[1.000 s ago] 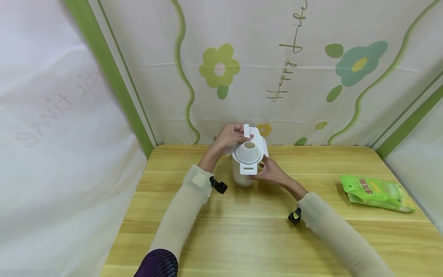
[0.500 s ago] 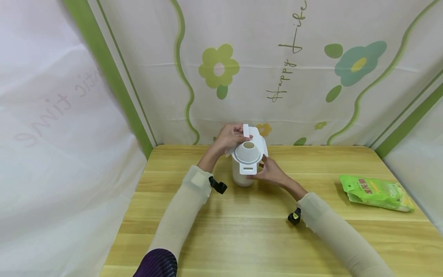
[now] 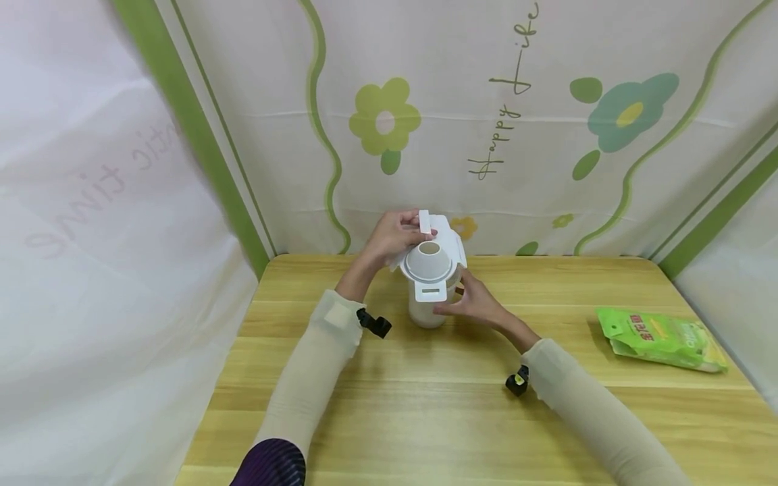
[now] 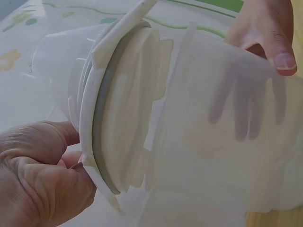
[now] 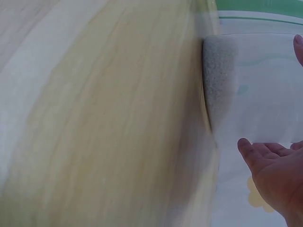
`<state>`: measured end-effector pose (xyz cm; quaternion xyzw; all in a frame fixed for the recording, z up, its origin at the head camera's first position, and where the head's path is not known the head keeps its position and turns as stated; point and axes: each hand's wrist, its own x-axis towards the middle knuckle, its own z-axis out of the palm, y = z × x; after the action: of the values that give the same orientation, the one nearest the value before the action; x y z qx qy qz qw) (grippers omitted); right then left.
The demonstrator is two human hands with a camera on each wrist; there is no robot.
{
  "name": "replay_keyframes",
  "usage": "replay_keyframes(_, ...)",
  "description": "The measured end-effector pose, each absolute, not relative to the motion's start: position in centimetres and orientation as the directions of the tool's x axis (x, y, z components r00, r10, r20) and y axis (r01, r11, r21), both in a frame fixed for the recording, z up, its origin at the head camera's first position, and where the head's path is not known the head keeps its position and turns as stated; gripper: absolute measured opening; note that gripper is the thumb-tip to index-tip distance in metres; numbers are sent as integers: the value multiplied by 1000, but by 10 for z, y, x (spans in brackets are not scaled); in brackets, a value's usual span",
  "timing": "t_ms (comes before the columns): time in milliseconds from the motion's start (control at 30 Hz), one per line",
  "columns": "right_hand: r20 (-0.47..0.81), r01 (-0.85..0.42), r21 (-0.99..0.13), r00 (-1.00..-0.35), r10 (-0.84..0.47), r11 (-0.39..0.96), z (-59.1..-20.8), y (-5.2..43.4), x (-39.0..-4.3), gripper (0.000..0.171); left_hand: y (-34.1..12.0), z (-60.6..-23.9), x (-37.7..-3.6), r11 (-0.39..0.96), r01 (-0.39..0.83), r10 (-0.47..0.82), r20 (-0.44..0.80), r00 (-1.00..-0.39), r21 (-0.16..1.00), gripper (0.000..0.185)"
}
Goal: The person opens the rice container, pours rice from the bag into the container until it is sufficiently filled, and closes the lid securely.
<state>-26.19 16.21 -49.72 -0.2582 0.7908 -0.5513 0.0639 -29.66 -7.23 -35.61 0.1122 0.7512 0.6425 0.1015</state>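
A translucent storage jar (image 3: 425,314) stands upright near the back edge of the wooden table. My right hand (image 3: 480,301) grips it from the right; in the left wrist view its fingers show through the wall. Above the jar, my left hand (image 3: 392,236) pinches the far left part of a white lid (image 3: 448,244) with hinged clips and a cone-shaped spout (image 3: 428,263). In the left wrist view the lid (image 4: 86,111) is tilted, and a gap shows between it and the jar's rim. Greyish grainy stuff (image 5: 219,80) lies at the jar's bottom in the right wrist view.
A green food packet (image 3: 662,339) lies on the right side of the table (image 3: 413,418). Behind the table hangs a printed curtain (image 3: 437,135), and another white cloth (image 3: 109,270) drapes along the left.
My left hand has moved slightly up and left, taking the lid with it off the jar's rim. The right hand and the jar have stayed put.
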Motion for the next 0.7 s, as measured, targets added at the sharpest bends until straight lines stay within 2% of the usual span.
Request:
replay_keyframes(233,180,-326,-914,-859,-479,241,-497,161,-263,112,-91,-351,-293,106,71,300,36,-953,992,67)
replay_keyframes(700,176,-321,-913,-867,-466,252,-497,160,-260,127,-137,-343,-289,83,52,250,30,-968,995,73)
